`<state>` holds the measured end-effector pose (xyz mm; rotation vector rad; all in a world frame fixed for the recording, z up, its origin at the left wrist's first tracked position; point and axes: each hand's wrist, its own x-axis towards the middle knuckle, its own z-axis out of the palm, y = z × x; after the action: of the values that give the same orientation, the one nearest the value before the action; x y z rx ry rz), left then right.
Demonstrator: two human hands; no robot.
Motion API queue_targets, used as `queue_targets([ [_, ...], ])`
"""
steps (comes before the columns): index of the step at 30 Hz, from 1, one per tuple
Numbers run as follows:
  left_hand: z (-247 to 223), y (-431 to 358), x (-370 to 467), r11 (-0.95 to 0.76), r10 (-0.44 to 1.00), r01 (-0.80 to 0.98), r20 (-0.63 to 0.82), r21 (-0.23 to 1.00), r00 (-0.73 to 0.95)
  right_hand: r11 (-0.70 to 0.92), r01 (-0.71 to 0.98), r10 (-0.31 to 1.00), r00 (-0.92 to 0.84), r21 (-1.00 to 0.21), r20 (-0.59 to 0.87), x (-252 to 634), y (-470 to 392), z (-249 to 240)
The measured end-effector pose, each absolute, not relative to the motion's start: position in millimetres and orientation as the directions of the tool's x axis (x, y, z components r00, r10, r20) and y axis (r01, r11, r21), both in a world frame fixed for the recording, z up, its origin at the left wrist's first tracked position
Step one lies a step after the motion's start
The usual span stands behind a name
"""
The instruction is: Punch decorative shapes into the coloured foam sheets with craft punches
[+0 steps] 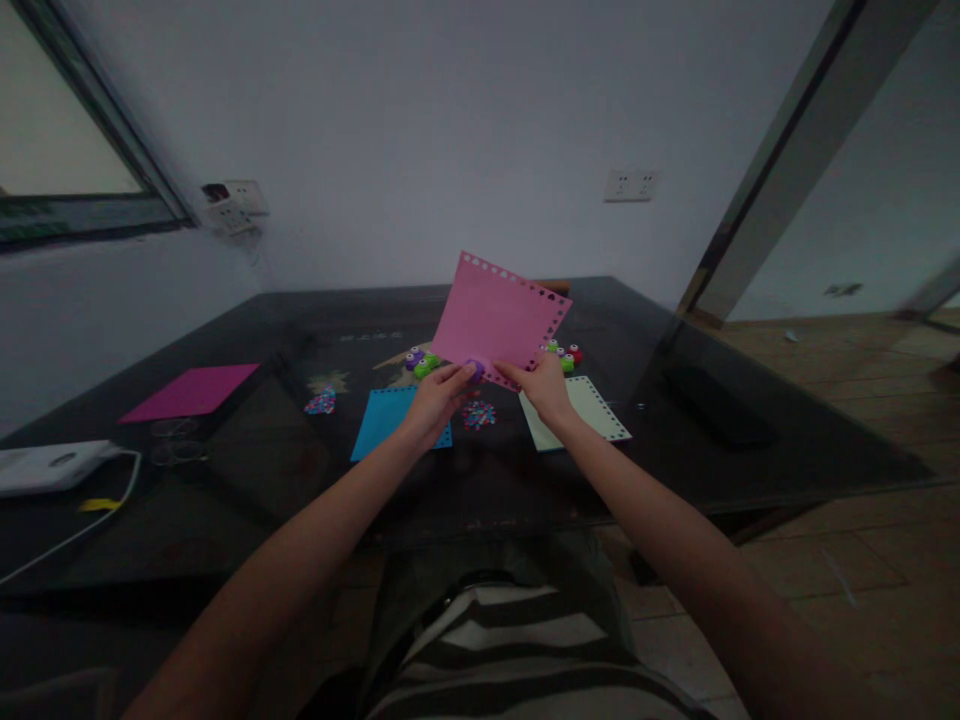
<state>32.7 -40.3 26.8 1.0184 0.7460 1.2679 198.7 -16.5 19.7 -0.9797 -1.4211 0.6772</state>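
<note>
A pink sheet [499, 312] with small shapes punched along its top, right and lower edges is raised above the table, tilted. My left hand [441, 398] is closed on a small purple punch [475, 370] at the sheet's lower edge. On the other side, my right hand [546, 388] pinches the sheet near its lower right corner. Below lie a blue sheet [380, 420], partly behind my left hand, and a pale green sheet [585, 412], both with punched edges. Between them is a pile of colourful paper bits [480, 415].
Behind the hands are green and purple punches [422, 362] and more green and red ones [574, 355]. Further left lie another confetti pile [321, 402], a magenta sheet [191, 391] and a white power strip [56, 466] with a cable. A dark flat object [716, 405] lies right.
</note>
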Motion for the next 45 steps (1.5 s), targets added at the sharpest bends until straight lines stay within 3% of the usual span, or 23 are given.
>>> queue_targets([
  [33,25.6,-41.0,32.4,-0.059,0.987,-0.382,0.112,0.922,0.118,0.440,0.157,0.886,0.084,-0.884,0.456,196.2,-22.6,23.3],
  [45,22.0,-42.4,35.9,-0.152,0.980,-0.371,0.187,0.916,0.061,0.449,0.145,0.883,0.075,-0.882,0.462,194.6,-25.0,22.8],
])
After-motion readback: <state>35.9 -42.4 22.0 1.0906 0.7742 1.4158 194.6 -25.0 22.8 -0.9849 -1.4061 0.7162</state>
